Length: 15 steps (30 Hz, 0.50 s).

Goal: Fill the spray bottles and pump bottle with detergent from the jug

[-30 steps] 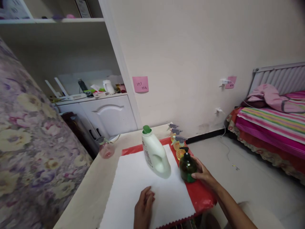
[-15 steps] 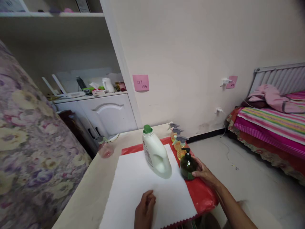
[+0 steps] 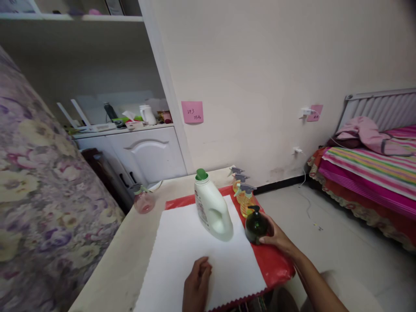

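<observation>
My right hand [image 3: 273, 236] grips the side of a dark green pump bottle [image 3: 256, 227] with a black pump top. It stands on the red covering at the right of the table. My left hand [image 3: 197, 279] rests on the white sheet [image 3: 175, 260] with its fingers curled in, and nothing shows in them. Between the hands and farther back, a pale green detergent jug [image 3: 212, 208] with a green spout stands on the sheet. Just behind the pump bottle is a yellow spray bottle [image 3: 247, 206], one of several in a row.
A pink transparent spray bottle [image 3: 144, 202] stands at the table's left side. Red covering [image 3: 276, 264] borders the sheet on the right. A floral curtain [image 3: 48, 195] hangs at the left, a white cabinet [image 3: 152, 156] stands behind, and a bed [image 3: 367, 173] is at the right.
The pump top now appears lower, nearer the bottle's shoulder. My right hand keeps its hold on the bottle. My left hand stays in about the same place, and the view shifts slightly.
</observation>
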Each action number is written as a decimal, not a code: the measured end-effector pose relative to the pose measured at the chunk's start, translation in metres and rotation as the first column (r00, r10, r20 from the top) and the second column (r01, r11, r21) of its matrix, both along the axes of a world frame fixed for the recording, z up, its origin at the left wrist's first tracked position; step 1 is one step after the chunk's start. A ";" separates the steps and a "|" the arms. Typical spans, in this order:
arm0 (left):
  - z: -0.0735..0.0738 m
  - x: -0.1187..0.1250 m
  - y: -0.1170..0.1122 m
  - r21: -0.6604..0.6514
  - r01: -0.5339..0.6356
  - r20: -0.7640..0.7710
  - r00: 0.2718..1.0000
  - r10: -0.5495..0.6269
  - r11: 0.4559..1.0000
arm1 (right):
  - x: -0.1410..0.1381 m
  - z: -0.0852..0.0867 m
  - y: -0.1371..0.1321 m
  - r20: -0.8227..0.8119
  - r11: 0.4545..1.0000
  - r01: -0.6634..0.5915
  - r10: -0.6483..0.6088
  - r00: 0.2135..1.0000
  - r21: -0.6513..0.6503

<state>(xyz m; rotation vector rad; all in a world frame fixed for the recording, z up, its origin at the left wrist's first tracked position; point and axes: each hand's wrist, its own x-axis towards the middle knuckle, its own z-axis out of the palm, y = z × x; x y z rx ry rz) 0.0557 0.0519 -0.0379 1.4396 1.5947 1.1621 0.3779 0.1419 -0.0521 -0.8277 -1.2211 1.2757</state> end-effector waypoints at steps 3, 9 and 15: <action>-0.002 -0.001 0.000 0.001 0.012 -0.001 1.000 -0.012 1.000 | -0.007 -0.007 0.000 0.054 0.994 0.111 -0.111 0.992 0.006; -0.003 0.000 -0.001 -0.017 0.018 0.041 0.999 -0.017 1.000 | -0.009 -0.012 0.003 0.107 0.980 0.200 -0.201 0.974 0.019; -0.012 -0.002 0.002 0.000 0.023 -0.020 1.000 -0.023 1.000 | -0.003 -0.014 0.005 0.107 0.984 0.178 -0.179 0.978 0.016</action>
